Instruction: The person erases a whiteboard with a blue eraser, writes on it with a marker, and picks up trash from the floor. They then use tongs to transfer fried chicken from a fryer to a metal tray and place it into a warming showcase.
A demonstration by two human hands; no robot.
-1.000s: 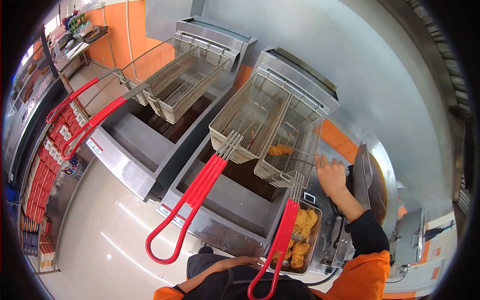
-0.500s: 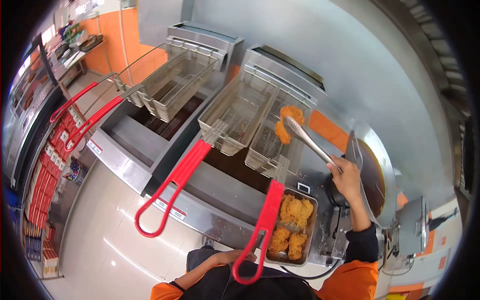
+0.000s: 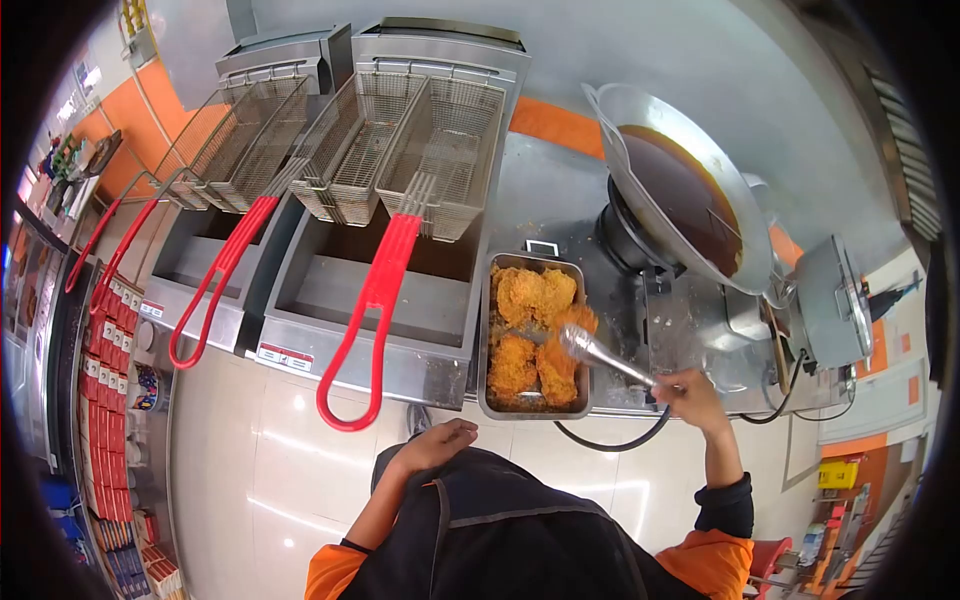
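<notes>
My right hand point(image 3: 694, 402) is closed around the handle end of metal tongs point(image 3: 612, 360). The tongs' tips are over the right side of a metal tray point(image 3: 484, 370), against a piece of fried chicken point(image 3: 576, 318). Other golden fried pieces point(image 3: 520, 294) lie in the tray. My left hand point(image 3: 440, 446) holds nothing; it rests low in front of the apron, left of the tray, fingers loosely apart. The nearest fryer basket point(image 3: 445, 150) has a red handle point(image 3: 378, 290) that reaches out above the fryer's front edge.
More wire baskets point(image 3: 350, 140) hang over the fryers to the left. A large wok of dark oil point(image 3: 680, 190) stands at the back right. A black hose point(image 3: 620, 446) curves below the counter edge. Shelves of red boxes point(image 3: 105, 400) are at the far left.
The tongs and the chicken piece have moved from above the right basket down to the tray. The view has shifted right, and my left hand now shows clear of the red handle.
</notes>
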